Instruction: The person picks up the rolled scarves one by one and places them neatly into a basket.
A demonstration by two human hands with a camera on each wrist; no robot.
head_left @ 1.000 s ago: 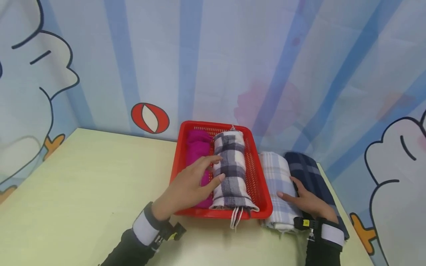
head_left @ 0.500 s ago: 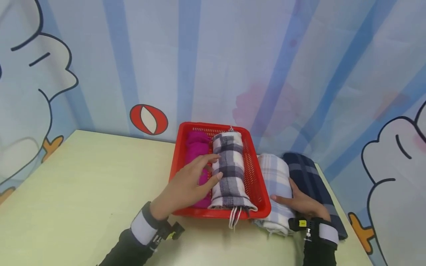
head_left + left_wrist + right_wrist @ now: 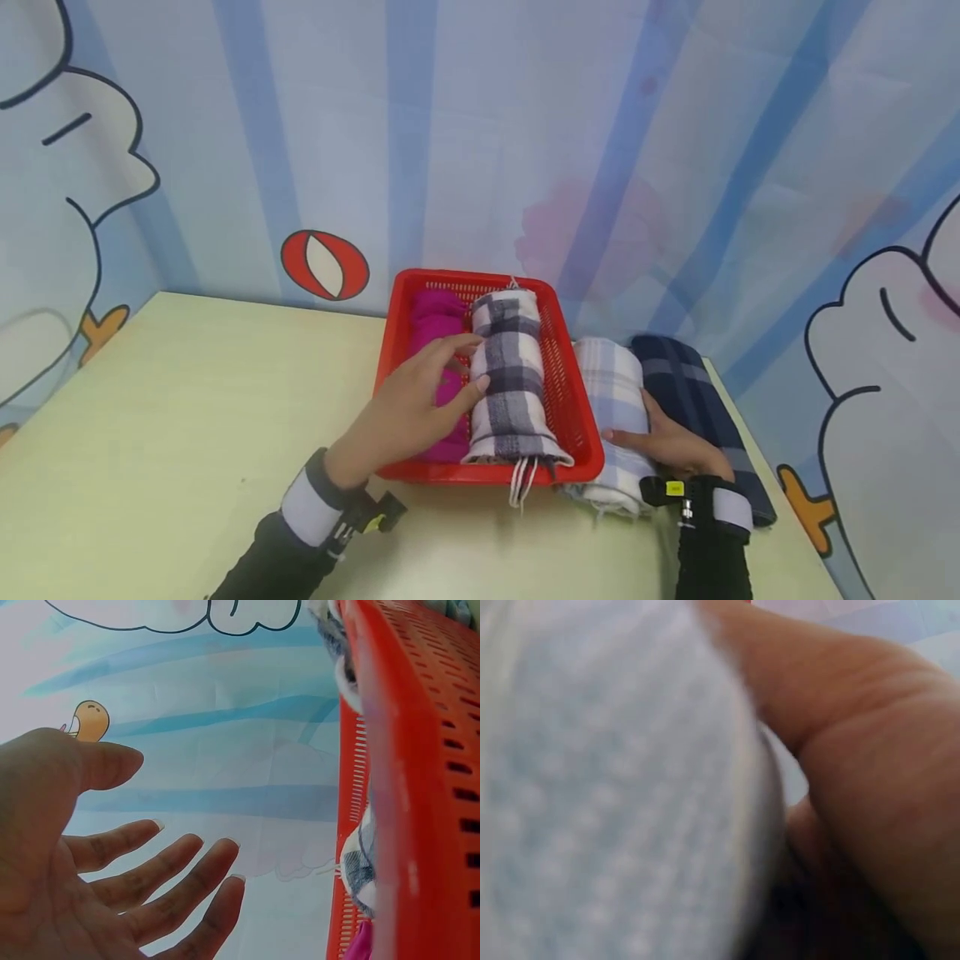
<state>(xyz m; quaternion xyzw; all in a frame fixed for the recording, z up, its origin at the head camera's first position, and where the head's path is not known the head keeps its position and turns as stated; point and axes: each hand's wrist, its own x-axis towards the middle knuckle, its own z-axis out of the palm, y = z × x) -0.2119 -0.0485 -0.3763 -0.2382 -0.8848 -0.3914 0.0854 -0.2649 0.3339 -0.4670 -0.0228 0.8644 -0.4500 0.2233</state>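
Observation:
My left hand hovers over the left part of a red plastic basket, fingers spread and holding nothing. Its loose fingers show beside the basket's wall in the left wrist view. Inside the basket lie a rolled magenta cloth and a rolled black-and-white checked scarf, its fringe hanging over the front rim. My right hand holds a rolled pale blue-and-white plaid scarf beside the basket, thumb on top and fingers along its right side. The blurred pale cloth fills much of the right wrist view.
A rolled navy plaid scarf lies to the right of the pale one, along the table's right edge. The pale yellow table extends to the left. A printed cartoon backdrop stands behind and at both sides.
The near end of the pale plaid scarf has shifted left toward the basket under my right hand, opening a gap from the navy one. My left hand stays over the basket; the head view has shifted slightly.

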